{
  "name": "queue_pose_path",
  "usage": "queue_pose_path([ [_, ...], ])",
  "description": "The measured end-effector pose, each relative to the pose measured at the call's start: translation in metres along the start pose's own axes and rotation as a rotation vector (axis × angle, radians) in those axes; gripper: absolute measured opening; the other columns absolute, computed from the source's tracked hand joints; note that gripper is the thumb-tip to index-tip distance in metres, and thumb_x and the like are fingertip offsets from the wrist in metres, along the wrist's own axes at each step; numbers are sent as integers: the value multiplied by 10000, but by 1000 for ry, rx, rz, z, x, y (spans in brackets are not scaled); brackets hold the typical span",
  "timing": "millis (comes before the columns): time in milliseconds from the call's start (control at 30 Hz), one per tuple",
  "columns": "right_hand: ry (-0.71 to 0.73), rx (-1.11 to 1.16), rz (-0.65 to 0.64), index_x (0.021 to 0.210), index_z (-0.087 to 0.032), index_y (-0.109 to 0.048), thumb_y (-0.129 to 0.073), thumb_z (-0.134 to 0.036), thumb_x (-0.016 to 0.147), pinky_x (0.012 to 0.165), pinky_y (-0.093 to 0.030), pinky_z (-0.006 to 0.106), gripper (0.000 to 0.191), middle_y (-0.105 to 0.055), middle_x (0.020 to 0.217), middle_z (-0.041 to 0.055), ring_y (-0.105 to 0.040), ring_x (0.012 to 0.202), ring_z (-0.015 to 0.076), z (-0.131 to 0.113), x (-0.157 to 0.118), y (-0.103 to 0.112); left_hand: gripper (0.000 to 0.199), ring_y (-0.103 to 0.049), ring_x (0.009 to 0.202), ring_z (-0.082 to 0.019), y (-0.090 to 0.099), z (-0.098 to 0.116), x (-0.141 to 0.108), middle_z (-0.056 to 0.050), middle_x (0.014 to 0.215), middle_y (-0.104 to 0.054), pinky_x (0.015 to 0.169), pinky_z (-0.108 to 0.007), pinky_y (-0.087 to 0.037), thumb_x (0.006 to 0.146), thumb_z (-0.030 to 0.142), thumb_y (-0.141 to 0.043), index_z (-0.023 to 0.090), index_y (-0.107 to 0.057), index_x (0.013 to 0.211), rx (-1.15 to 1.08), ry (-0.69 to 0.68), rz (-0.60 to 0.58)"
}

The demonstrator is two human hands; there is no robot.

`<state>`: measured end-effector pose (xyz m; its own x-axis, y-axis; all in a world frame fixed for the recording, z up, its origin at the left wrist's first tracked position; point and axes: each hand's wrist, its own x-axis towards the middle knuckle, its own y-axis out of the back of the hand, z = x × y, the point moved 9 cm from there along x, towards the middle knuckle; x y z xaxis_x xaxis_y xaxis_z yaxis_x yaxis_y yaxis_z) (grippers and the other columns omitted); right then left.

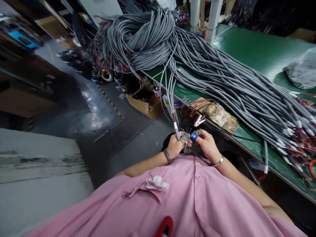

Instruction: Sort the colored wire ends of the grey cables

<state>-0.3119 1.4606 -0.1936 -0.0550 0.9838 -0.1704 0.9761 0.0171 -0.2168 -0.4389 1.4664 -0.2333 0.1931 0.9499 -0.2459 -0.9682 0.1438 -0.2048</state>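
In front of my pink shirt, my left hand point(174, 146) is closed around grey multi-core cable point(176, 131) with a white band near its end. Thin coloured wires point(187, 129) fan out between my two hands. My right hand point(207, 145) pinches at these wires, thumb and forefinger together; the exact wire in the pinch is too small to tell. Grey and blue coverings wrap some of the fingertips. Several grey cables point(170, 85) run from the held end up to the large bundle on the bench.
A thick bundle of grey cables point(212, 62) lies along the green bench point(247, 42), its coloured wire ends at the right. At the bench edge are a taped brown block point(219, 117) and a pink clip point(199, 120). A cardboard box point(145, 102) stands below.
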Motion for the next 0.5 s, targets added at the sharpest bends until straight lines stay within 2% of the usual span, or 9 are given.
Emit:
queue_pose_path([
  [333,-33,-39,12,671,-179,-586,-771,-398,675,546,-405,248,287,-602,631,-11,-502,589,117,15,0,8,355,-616,498,-120,5,1,3,-38,638,-671,400,-176,-340,737,481,-685,146,-574,779,-37,-12,55],
  [500,-60,-71,-90,689,-167,-611,-794,-412,649,557,-367,238,308,-574,638,-27,-450,591,99,17,-2,5,345,-597,472,-111,5,5,3,-24,605,-649,383,-175,-328,731,463,-707,144,-579,762,-64,-34,50],
])
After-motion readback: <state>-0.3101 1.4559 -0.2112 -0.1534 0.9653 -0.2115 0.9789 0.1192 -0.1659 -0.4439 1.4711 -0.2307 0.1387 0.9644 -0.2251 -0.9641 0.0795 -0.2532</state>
